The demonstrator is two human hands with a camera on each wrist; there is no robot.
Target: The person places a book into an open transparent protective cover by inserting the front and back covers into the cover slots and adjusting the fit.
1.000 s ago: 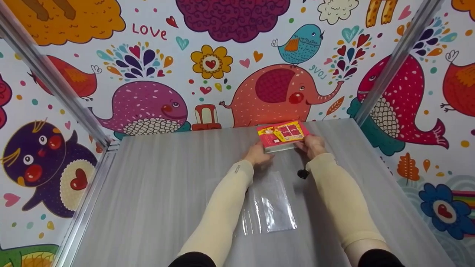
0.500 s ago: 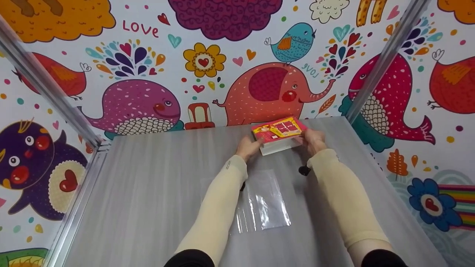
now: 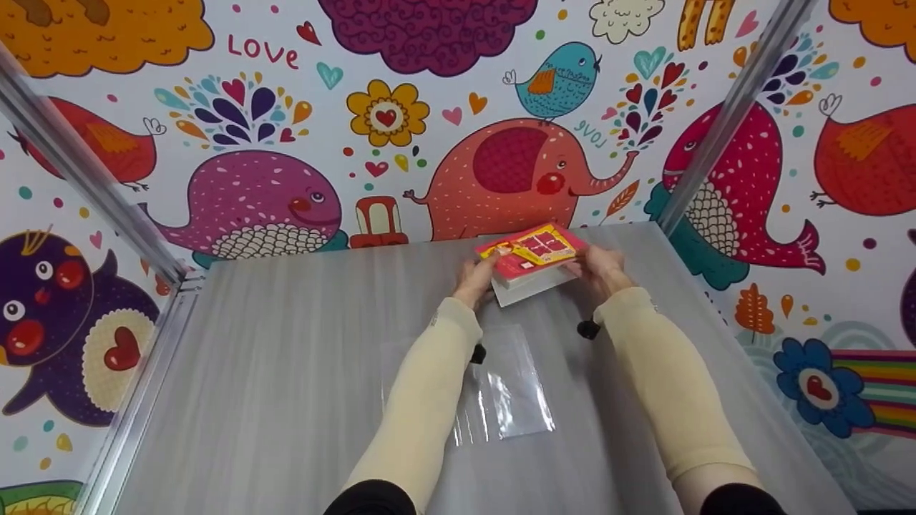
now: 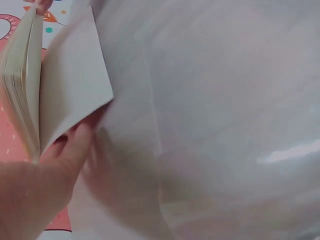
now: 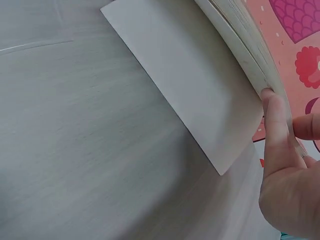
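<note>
A thick paperback book (image 3: 533,250) with a red and yellow cover is held up near the table's far edge. My left hand (image 3: 474,279) grips its left end, the thumb on top of the cover. At the right end my right hand (image 3: 601,268) pinches the book. The pale lower cover board (image 5: 185,85) hangs away from the page block, as the right wrist view shows. In the left wrist view, some left fingers (image 4: 80,145) lie behind that board, partly hidden. A clear plastic sleeve (image 3: 526,404) lies flat on the table, partly under my left forearm.
The grey wood-grain table (image 3: 286,372) meets a wall (image 3: 444,86) printed with cartoon animals. Metal frame rails (image 3: 136,408) run along the left side and up both back corners. A small black wrist camera (image 3: 588,330) hangs below the right wrist.
The gap between the page block and the lower cover board has widened. My left hand has shifted up the book's left end, thumb onto the cover. The head view has turned slightly right.
</note>
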